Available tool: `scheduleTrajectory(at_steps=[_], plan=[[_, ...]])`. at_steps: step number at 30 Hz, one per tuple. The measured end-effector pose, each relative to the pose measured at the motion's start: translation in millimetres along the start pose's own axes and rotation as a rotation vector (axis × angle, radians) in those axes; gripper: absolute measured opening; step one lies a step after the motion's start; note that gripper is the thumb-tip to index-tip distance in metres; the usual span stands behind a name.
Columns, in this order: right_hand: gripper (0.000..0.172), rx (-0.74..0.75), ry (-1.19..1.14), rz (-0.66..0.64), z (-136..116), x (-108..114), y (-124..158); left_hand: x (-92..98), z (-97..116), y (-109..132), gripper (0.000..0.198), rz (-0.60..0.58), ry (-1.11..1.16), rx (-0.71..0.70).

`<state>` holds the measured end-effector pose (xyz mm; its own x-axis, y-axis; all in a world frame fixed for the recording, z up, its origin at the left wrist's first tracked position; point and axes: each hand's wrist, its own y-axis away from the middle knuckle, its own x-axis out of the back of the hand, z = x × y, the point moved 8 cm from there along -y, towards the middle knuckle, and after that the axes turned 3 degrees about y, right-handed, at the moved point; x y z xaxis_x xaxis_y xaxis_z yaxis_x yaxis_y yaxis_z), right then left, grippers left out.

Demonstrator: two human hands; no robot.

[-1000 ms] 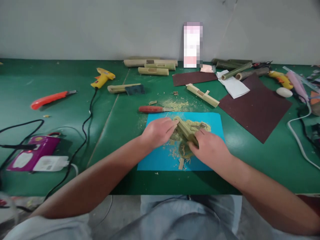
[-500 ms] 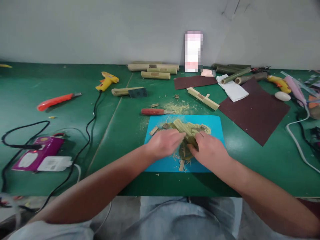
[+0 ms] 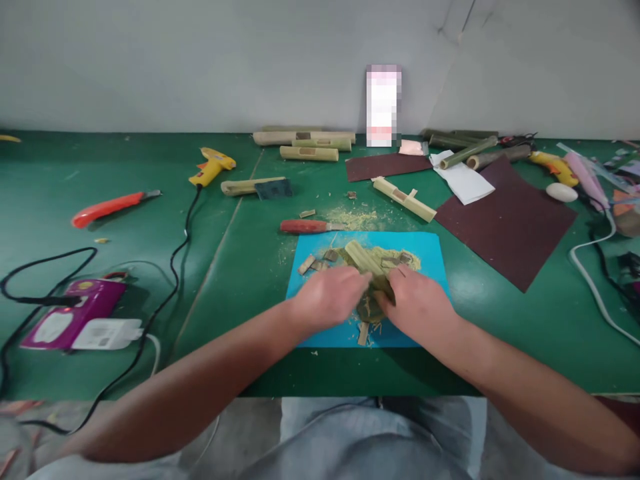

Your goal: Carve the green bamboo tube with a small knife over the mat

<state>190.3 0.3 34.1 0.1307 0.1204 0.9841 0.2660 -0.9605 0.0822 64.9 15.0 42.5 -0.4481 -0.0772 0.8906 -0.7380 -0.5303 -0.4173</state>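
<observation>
A split-looking length of bamboo [image 3: 363, 257] lies slanted over a blue sheet [image 3: 425, 248], its near end in the grip of my right hand [image 3: 417, 299]. My left hand [image 3: 333, 297] is closed beside it, fingertips against the bamboo's left side; whatever they pinch is hidden. Pale shavings [image 3: 411, 259] and small bamboo chips [image 3: 307, 265] surround the piece. Below my fingers sits a dark rounded thing [image 3: 369, 309] that I cannot make out. A red-handled tool [image 3: 303, 227] with a metal blade rests just beyond the sheet's far edge.
Notched bamboo tubes [image 3: 309, 154] line the back, with another [image 3: 404, 199] nearer. Brown sheets [image 3: 507, 223] and white paper [image 3: 467, 180] lie right. At left are a yellow glue gun [image 3: 213, 165], an orange cutter [image 3: 110, 208], a purple power strip [image 3: 80, 310] and cords.
My left hand has shifted slightly down and left along the bamboo, still closed. My right hand keeps its grip. The whole view has tilted a little.
</observation>
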Motion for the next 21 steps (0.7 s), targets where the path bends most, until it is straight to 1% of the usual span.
scheduleTrajectory(at_steps=[1, 2, 5, 6, 7, 10, 11, 14, 15, 18, 19, 21], plan=[[0.018, -0.001, 0.0, 0.0, 0.0, 0.4, 0.2, -1.2, 3.0, 0.8, 0.033, -0.015, 0.011, -0.028], [0.018, -0.003, -0.004, -0.002, 0.0, 0.8, 0.3, -1.2, 2.8, 1.5, 0.033, -0.014, 0.021, -0.027], [0.019, -0.002, -0.014, -0.008, -0.3, 1.9, 0.1, 4.6, -10.6, 3.3, 0.031, 0.061, 0.023, 0.095], [0.019, 0.0, -0.013, -0.012, -0.5, 1.9, -0.1, 5.3, -13.0, 3.7, 0.031, 0.071, 0.021, 0.113], [0.019, -0.002, -0.01, -0.017, -0.4, 1.8, -0.2, 4.4, -12.2, 3.6, 0.031, 0.062, 0.024, 0.099], [0.018, -0.008, -0.006, -0.028, 0.1, 1.1, -0.5, -0.5, -2.5, 2.5, 0.033, 0.005, 0.067, -0.011], [0.018, -0.01, -0.01, -0.026, 0.3, 1.3, -0.6, -0.3, -3.3, 2.0, 0.033, 0.006, 0.072, -0.002], [0.02, -0.012, -0.021, -0.022, 0.8, 2.3, -0.5, 4.5, -14.5, 1.2, 0.031, 0.063, 0.042, 0.11], [0.02, -0.012, -0.022, -0.024, 0.9, 2.4, -0.5, 4.6, -15.5, 1.2, 0.031, 0.065, 0.031, 0.115], [0.018, -0.012, -0.022, -0.033, 1.1, 1.8, -0.4, -0.4, -8.1, 0.9, 0.031, 0.021, 0.04, 0.013], [0.019, -0.016, -0.026, -0.033, 1.5, 1.5, -0.4, -1.2, -7.7, 1.0, 0.031, 0.021, 0.046, 0.001], [0.02, -0.027, -0.036, -0.031, 2.8, 1.0, -0.6, 0.8, -13.6, 1.0, 0.03, 0.062, 0.047, 0.053]])
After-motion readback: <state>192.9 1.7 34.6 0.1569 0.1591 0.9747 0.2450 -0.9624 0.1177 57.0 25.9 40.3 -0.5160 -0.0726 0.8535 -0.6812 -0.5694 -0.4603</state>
